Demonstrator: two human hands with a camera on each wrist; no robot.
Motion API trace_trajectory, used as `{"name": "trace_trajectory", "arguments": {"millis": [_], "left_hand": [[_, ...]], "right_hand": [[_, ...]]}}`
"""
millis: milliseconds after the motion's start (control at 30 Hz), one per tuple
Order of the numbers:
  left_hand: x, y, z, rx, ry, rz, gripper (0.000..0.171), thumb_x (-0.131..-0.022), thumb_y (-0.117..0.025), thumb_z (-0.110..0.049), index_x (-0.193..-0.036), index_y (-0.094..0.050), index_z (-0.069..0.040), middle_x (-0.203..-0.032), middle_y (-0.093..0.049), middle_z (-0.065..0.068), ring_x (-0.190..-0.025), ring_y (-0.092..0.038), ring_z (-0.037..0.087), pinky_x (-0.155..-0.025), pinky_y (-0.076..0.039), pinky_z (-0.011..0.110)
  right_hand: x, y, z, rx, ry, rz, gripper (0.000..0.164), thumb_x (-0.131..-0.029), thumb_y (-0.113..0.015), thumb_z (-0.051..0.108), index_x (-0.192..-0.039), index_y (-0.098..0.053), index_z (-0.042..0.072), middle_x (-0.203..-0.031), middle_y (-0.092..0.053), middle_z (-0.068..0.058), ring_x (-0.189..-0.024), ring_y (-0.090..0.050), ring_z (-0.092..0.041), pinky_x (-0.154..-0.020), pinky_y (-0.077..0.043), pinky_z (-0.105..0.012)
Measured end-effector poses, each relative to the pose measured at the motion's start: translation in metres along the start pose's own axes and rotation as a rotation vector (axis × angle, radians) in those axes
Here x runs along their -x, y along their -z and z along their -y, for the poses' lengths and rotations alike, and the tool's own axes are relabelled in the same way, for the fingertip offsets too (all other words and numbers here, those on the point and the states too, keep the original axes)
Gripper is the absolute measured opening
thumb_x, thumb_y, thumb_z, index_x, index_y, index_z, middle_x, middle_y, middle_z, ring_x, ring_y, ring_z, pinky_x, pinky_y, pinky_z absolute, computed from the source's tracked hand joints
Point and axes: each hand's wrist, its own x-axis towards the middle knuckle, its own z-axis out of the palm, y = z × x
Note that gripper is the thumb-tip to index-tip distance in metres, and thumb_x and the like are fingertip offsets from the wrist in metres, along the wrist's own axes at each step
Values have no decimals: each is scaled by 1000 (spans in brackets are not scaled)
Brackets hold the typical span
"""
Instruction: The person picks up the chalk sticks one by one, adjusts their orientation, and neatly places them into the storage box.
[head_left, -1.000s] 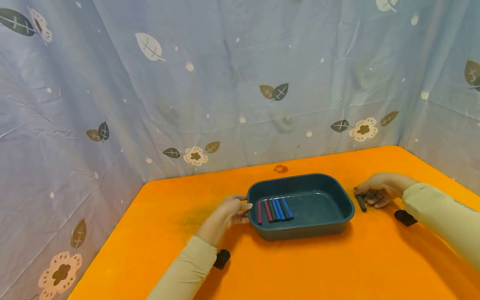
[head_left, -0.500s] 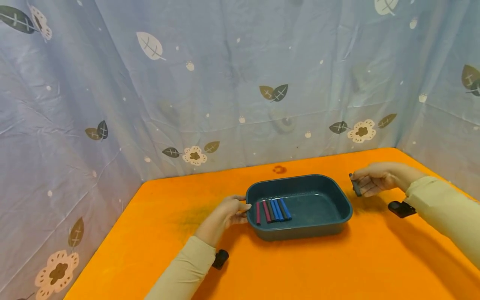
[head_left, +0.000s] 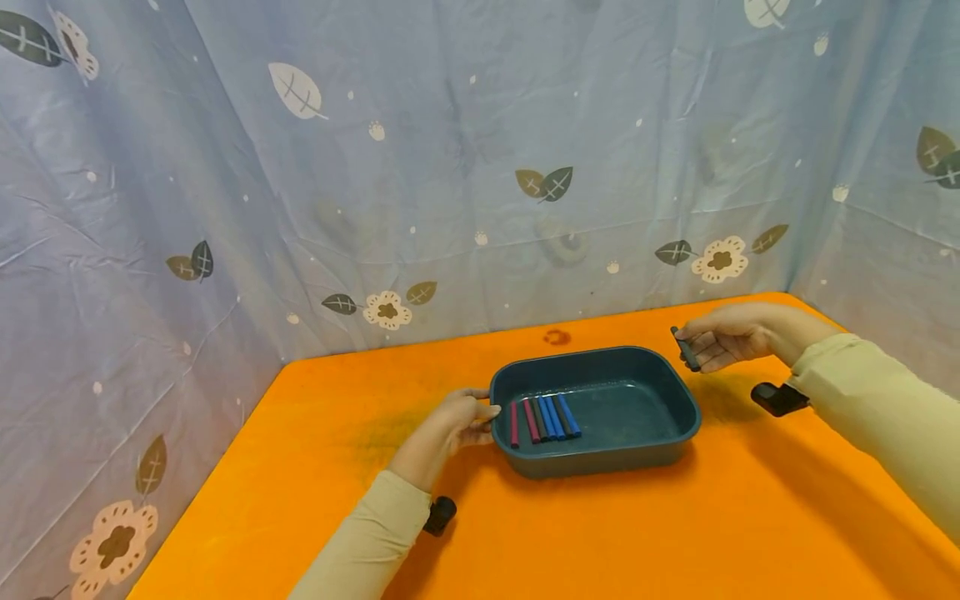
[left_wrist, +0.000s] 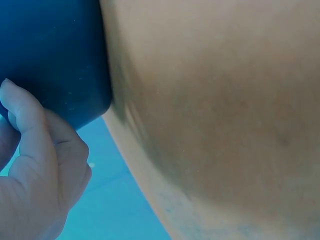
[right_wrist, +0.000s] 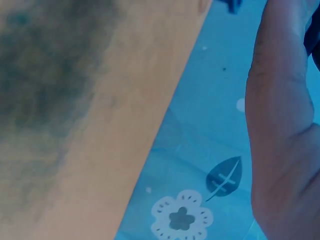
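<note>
A dark rectangular tray [head_left: 633,408] sits on the orange table. My left hand [head_left: 450,427] grips its left rim, thumb on top and fingers outside; the left wrist view shows the left hand [left_wrist: 40,160] at the corner of the tray [left_wrist: 55,55]. Inside, at the left, lies a row of slim pink, dark and blue sticks [head_left: 553,418], shaped like crayons. Up in the air past the tray's right end, my right hand [head_left: 738,332] pinches a dark crayon-like stick [head_left: 687,350]. In the right wrist view only part of the right hand [right_wrist: 280,110] shows.
The orange table [head_left: 600,533] runs back to a blue patterned curtain [head_left: 450,200], which also rises at both sides. A reddish ring mark [head_left: 557,337] stains the table behind the tray. Dark smudges [right_wrist: 55,65] show on it in the right wrist view.
My right hand has lifted the dark stick off the table and carried it up and left toward the tray. My left hand keeps its grip on the rim.
</note>
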Motion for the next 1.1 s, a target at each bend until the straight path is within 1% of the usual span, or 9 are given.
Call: {"name": "trace_trajectory", "arguments": {"millis": [167, 333, 567, 667, 800, 1000, 1100], "left_hand": [[0, -1, -2, -18, -6, 10, 49, -97, -55, 2, -143, -40, 5, -85, -52, 12, -61, -45, 16, -54, -49, 22], [-1, -2, -2, 2, -10, 3, 48, -96, -55, 4, -142, -40, 6, -91, -53, 13, -62, -45, 17, -52, -48, 22], [-3, -2, -3, 1, -2, 2, 48, -96, -55, 4, -142, -40, 6, -97, -56, 16, -64, -47, 18, -54, -49, 22], [-3, -2, -4, 2, 5, 1, 48, -96, -55, 4, -142, -41, 6, -100, -55, 17, -65, -46, 19, -55, -49, 23], [-4, -3, -5, -8, 16, -11, 48, -96, -55, 4, -142, -41, 6, -97, -54, 15, -63, -45, 18, -53, -48, 22], [-6, -4, -5, -8, 28, -23, 47, -96, -55, 3, -142, -41, 4, -93, -52, 13, -63, -44, 18, -51, -48, 21], [-6, -4, -5, -13, 28, -30, 47, -96, -55, 3, -141, -42, 5, -92, -52, 12, -63, -45, 18, -51, -48, 21]], "right_hand": [[-5, -7, 9, 2, 18, -12, 24, -102, -45, 16, -89, -65, 11, -81, -67, -2, -76, -67, -14, -80, -56, -32], [-13, -14, 15, 16, 37, 2, 24, -101, -48, 17, -86, -66, 12, -79, -65, -1, -75, -65, -13, -81, -56, -32], [-24, -25, 20, 10, 51, 17, 16, -100, -50, 18, -92, -62, 12, -85, -62, -2, -78, -63, -14, -82, -55, -33], [-26, -29, 24, 3, 57, 33, 17, -101, -48, 17, -92, -62, 12, -84, -62, -2, -78, -63, -14, -82, -55, -32], [-29, -34, 29, -4, 64, 53, 19, -102, -47, 17, -92, -62, 12, -87, -65, -3, -80, -64, -14, -82, -55, -32], [-35, -45, 34, 7, 90, 54, 12, -100, -50, 17, -97, -60, 12, -93, -64, -5, -84, -63, -15, -84, -54, -33], [-38, -50, 36, 4, 89, 67, 13, -100, -51, 18, -97, -61, 11, -93, -64, -5, -84, -63, -15, -84, -54, -33]]}}
